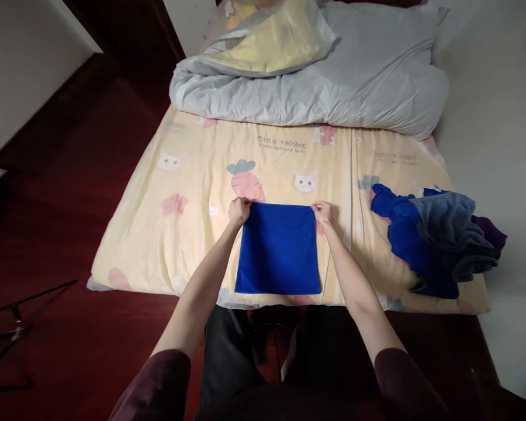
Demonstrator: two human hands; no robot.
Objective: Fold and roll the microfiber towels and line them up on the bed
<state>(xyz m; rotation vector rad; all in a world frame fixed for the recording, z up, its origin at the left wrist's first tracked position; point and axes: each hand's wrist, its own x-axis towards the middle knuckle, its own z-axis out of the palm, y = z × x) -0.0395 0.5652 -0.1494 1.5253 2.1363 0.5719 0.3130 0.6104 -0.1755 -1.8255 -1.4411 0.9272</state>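
The blue cloth lies flat on the bed, close to the near edge, right in front of the person's dark trousers. It is a square, or almost one. It looks soft and thin, so I think it is light and bends very easily. It should not break if it drops, but it may crease or flop if only one part is lifted. The corners look like the best places to hold it, one for each hand, so it stays flat and wide.

The left hand pinches the far left corner. The right hand pinches the far right corner. Both have their fingers closed on the cloth.

To the right, well apart from the cloth, sits a messy pile of cloths in blue, gray-blue and purple. The bed cover is pale yellow, with bunnies, a carrot and the words "Cute rabbit". It looks soft and has some wrinkles.

On the left, a thin black stand is by the dark red floor. Farther up the bed lies a puffy gray quilt, with a yellow pillow on top. A pale wall runs along the right side.
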